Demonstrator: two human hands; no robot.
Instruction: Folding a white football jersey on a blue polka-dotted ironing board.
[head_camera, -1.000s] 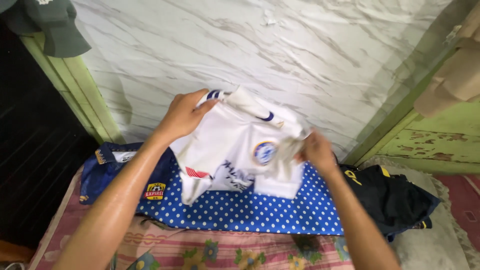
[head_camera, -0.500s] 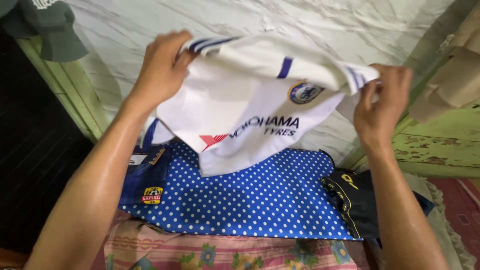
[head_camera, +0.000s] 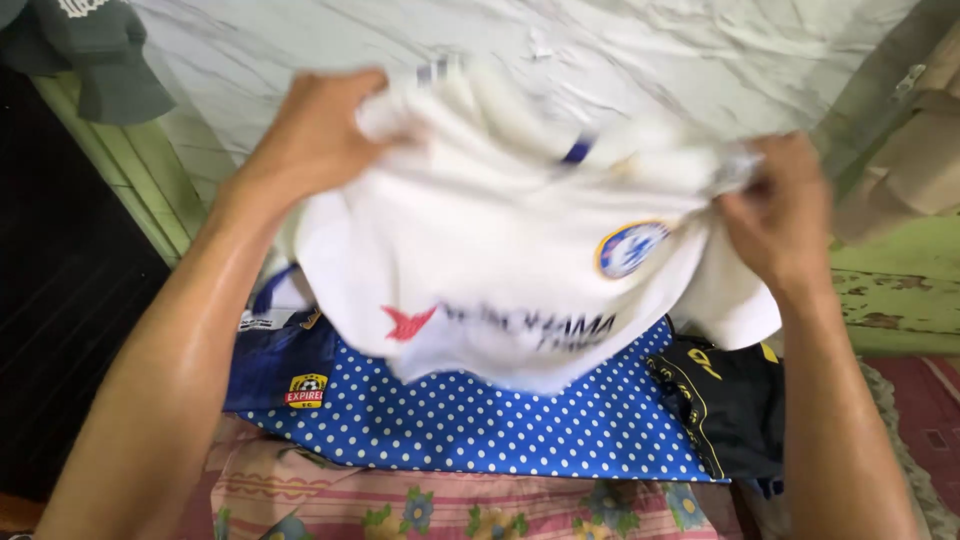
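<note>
Head view: left hand (head_camera: 310, 140) and right hand (head_camera: 780, 215) both clench the white football jersey (head_camera: 500, 270), stretched between them above the blue polka-dot cloth (head_camera: 480, 430).

A white short-sleeved sports jersey with a round blue crest (head_camera: 500, 270) is being held up at frame centre, gripped by the left hand (head_camera: 315, 140) at upper left and the right hand (head_camera: 780, 215) at right. A blue cloth with white polka dots (head_camera: 480, 425) is being partly covered below.

blue dotted cloth (head_camera: 480, 430), black garment (head_camera: 730, 400), floral sheet (head_camera: 400, 500).
</note>
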